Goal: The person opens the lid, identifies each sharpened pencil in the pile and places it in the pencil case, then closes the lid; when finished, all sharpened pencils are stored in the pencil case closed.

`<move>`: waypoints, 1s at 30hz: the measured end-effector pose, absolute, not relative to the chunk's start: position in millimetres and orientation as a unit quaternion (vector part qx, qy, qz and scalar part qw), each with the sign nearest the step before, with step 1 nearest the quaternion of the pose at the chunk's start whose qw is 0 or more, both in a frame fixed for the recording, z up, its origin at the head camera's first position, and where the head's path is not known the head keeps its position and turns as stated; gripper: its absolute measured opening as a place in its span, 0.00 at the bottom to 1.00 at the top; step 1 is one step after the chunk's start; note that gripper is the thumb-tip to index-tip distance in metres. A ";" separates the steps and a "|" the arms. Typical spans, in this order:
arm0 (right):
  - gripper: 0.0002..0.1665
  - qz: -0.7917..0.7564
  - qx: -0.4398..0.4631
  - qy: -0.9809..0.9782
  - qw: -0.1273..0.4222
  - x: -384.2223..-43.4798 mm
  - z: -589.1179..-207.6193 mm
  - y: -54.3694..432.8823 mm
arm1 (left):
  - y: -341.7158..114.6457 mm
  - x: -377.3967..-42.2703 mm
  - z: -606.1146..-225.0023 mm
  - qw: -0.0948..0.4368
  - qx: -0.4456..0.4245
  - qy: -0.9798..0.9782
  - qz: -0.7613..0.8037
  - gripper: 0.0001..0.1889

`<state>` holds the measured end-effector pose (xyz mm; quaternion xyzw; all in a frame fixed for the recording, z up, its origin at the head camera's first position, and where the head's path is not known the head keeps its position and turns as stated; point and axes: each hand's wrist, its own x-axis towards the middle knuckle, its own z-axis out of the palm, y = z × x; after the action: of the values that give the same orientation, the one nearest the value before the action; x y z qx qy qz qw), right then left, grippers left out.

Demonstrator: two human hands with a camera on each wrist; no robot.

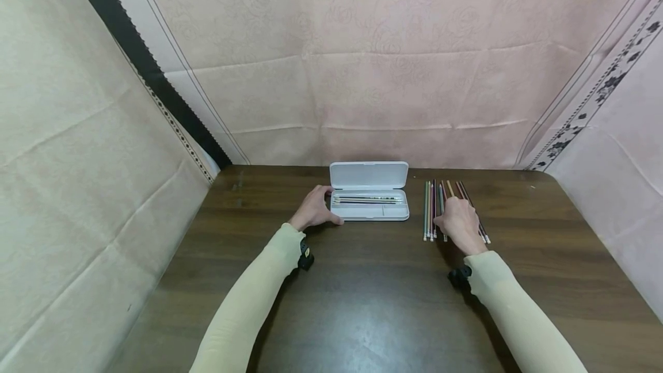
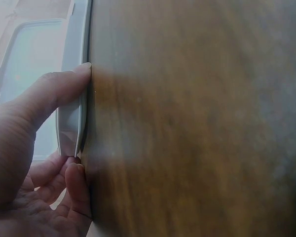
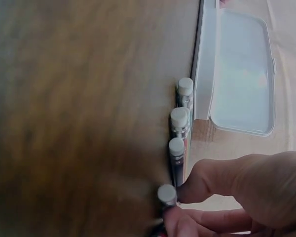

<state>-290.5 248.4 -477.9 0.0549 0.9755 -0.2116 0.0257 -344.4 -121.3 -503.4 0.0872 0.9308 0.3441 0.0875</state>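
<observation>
A white pencil case (image 1: 370, 216) lies on the table with its lid (image 1: 369, 175) raised at the back and several pencils (image 1: 365, 200) inside. My left hand (image 1: 316, 209) grips the case's left end, the thumb (image 2: 64, 89) on its front wall and the fingers curled by its end. To the right, several pencils (image 1: 429, 212) with white erasers lie side by side, their eraser ends towards me. Over this row, my right hand (image 1: 460, 222) pinches one pencil (image 3: 166, 193) near its eraser end between thumb and fingers; its far part is hidden in the right wrist view.
A brown wooden table (image 1: 352, 304) lies under everything. Light patterned cloth (image 1: 362, 73) hangs behind its back edge and at both sides. More pencils (image 1: 484, 233) lie just right of my right hand.
</observation>
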 end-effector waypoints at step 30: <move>0.09 -0.276 0.006 0.961 -0.035 -264.2 -445.5 229.0 | -122.6 -345.5 -503.8 0.089 0.093 0.928 0.348 0.50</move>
<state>-264.2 229.0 -445.5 0.0059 0.9606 -0.2757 -0.0351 -345.5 -122.6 -503.8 0.0931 0.9285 0.3482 0.0893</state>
